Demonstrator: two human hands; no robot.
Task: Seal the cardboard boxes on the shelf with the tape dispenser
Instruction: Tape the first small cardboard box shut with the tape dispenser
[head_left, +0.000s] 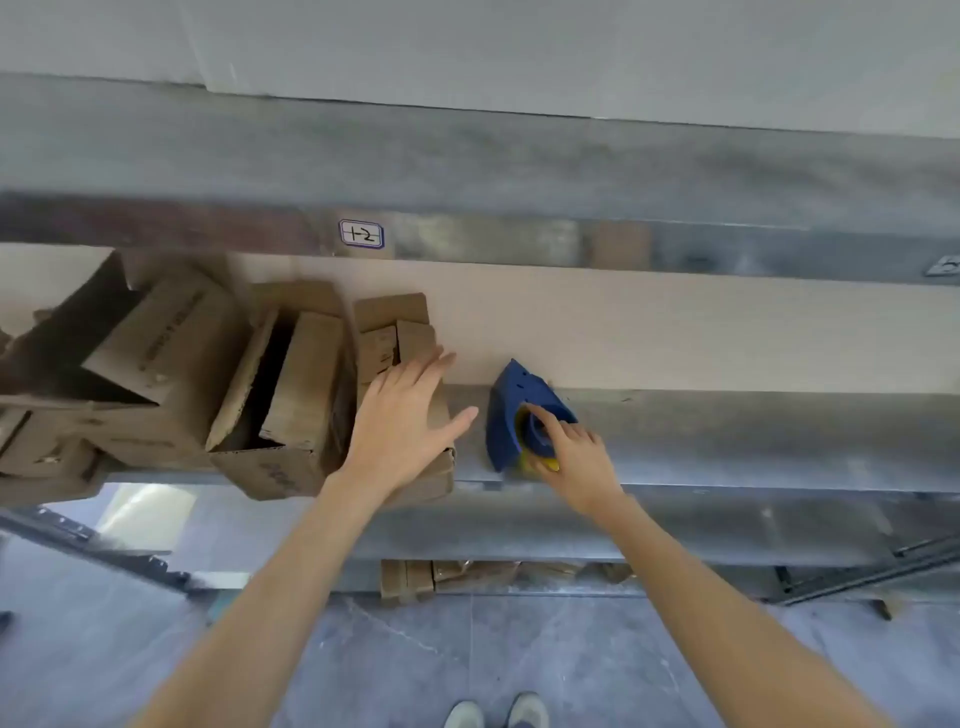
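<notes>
A small cardboard box stands on the metal shelf, its top flaps folded down. My left hand lies flat on top of it, fingers straight and spread. Just right of the box sits a blue tape dispenser with a yellow roll of tape. My right hand grips the dispenser at the roll, with the index finger hooked into its core. Left of the small box stands a larger cardboard box with its flaps open, and further left another open box.
The shelf above carries a label reading "+2". A lower shelf holds flat brown packages. The shelf surface right of the dispenser is bare metal. My shoes show on the grey floor below.
</notes>
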